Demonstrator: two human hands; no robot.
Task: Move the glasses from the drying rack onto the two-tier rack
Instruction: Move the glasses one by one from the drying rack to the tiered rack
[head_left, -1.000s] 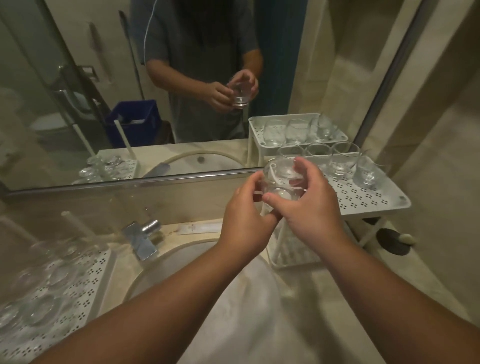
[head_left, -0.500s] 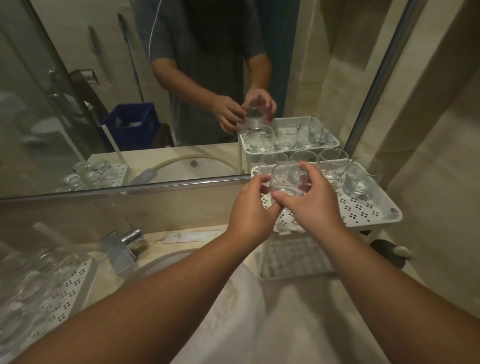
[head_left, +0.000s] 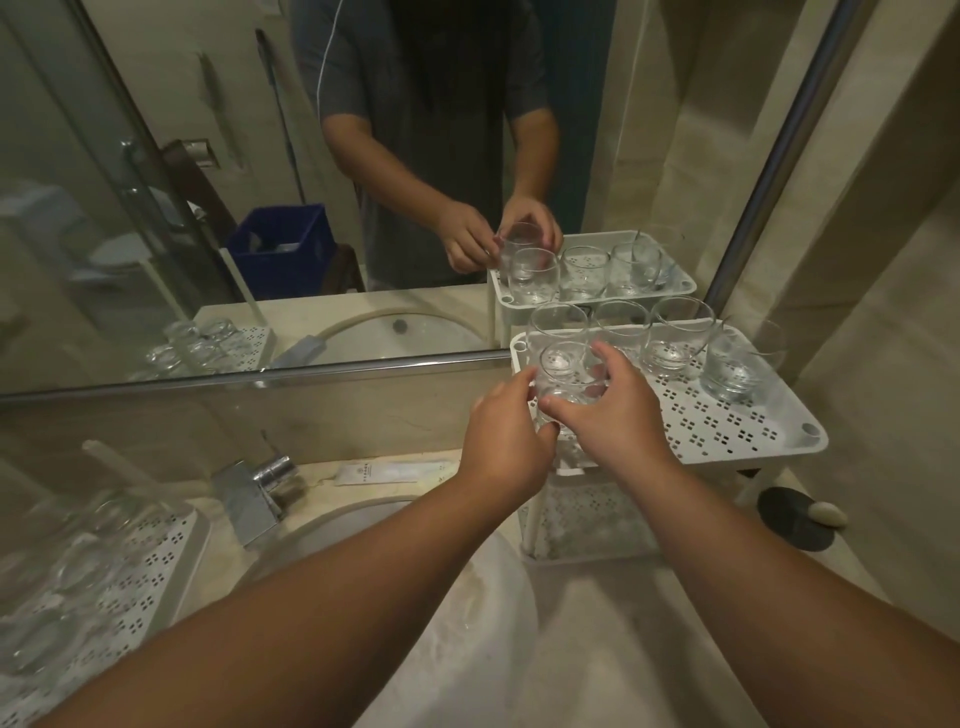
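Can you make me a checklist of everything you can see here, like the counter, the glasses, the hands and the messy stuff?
Surface: pale counter with a sink.
Job's things: held glass over two-tier rack, whose top tier carries four glasses; drying rack holds more.
Clutter: sachet, dark dish with pebble.
Grippers: left hand and right hand both grip the glass.
Cables: nothing seen on the counter.
Surroundings: mirror, tap.

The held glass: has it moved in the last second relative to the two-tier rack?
Yes. The glass, gripped by both the left hand and right hand, has come down toward the two-tier rack's top tray, near its front-left corner.
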